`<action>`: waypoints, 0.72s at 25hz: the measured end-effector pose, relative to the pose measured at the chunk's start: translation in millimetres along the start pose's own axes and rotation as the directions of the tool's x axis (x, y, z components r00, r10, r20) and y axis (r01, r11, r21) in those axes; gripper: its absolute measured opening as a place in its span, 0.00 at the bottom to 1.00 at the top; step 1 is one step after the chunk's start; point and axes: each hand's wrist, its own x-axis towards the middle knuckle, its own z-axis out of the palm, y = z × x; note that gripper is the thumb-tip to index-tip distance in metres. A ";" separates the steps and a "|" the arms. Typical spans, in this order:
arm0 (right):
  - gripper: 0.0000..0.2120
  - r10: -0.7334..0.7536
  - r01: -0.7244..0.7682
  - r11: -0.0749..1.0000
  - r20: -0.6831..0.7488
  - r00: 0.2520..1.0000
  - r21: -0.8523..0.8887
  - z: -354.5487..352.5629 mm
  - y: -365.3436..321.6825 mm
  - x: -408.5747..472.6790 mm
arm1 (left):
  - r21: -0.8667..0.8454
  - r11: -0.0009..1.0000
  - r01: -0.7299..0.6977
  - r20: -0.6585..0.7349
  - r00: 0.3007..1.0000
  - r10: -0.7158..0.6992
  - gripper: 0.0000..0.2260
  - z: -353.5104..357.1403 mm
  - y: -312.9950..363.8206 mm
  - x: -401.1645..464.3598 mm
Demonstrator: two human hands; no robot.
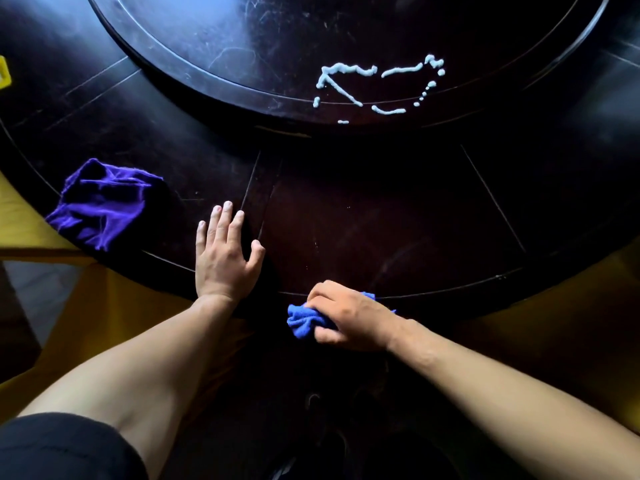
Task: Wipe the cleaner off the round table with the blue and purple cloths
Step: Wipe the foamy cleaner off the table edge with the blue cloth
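The dark round table (pixel 398 216) fills the view, with a raised round turntable (pixel 242 46) at its centre. White lines and dots of cleaner (pixel 349 83) lie on the turntable's near right part. My right hand (pixel 349 320) is shut on a bunched blue cloth (pixel 303 318) at the table's near edge. My left hand (pixel 225 254) rests flat on the table with fingers spread, holding nothing. The purple cloth (pixel 104 206) lies crumpled on the table's left edge, apart from my left hand.
A yellow object (pixel 4 72) shows at the far left edge. Yellowish floor (pixel 104 306) lies beneath the table's rim on both sides. My dark sleeve (pixel 62 448) is at the bottom left.
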 end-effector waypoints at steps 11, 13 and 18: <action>0.21 0.435 -0.462 0.887 -0.384 0.815 0.024 -93.4 103.2 90.2 | 0.013 1.000 0.003 0.019 1.000 -0.003 0.30 -1.9 1.4 2.4; 0.17 0.216 -0.223 0.974 -0.172 0.961 -0.025 -70.2 71.3 82.9 | 0.013 1.000 0.004 0.011 1.000 -0.004 0.30 -0.9 0.2 2.0; 0.12 -0.056 0.052 0.998 0.126 0.990 0.028 -15.5 7.7 -5.2 | 0.013 1.000 0.018 -0.002 1.000 -0.018 0.30 -0.2 -0.8 2.2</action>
